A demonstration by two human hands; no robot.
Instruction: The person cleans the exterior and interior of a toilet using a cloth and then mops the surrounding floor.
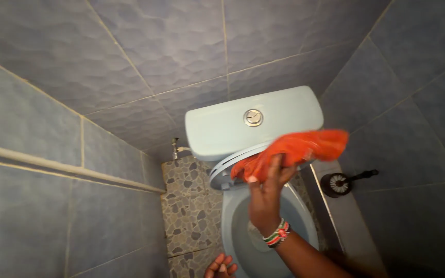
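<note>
Your right hand (268, 189) is clamped on an orange cloth (294, 152), crumpled and blurred, held against the front of the raised lid (221, 174) just under the cistern (222, 128). The cloth stretches from your fingers up to the right, covering part of the lid and the cistern's lower edge. A beaded band (277, 234) of red, green and white circles that wrist. Your left hand (221, 266) shows only at the bottom edge, fingers curled; you cannot tell whether it holds anything. The two hands are well apart.

The cistern is pale blue with a round chrome button (253, 117) on top. Below your arm lies the open bowl (233, 226). A dark brush (340, 183) stands in its holder to the right, near the wall. A small valve (175, 149) sits left of the cistern, above the pebble floor (189, 206). Blue tiles (130, 62) cover the walls.
</note>
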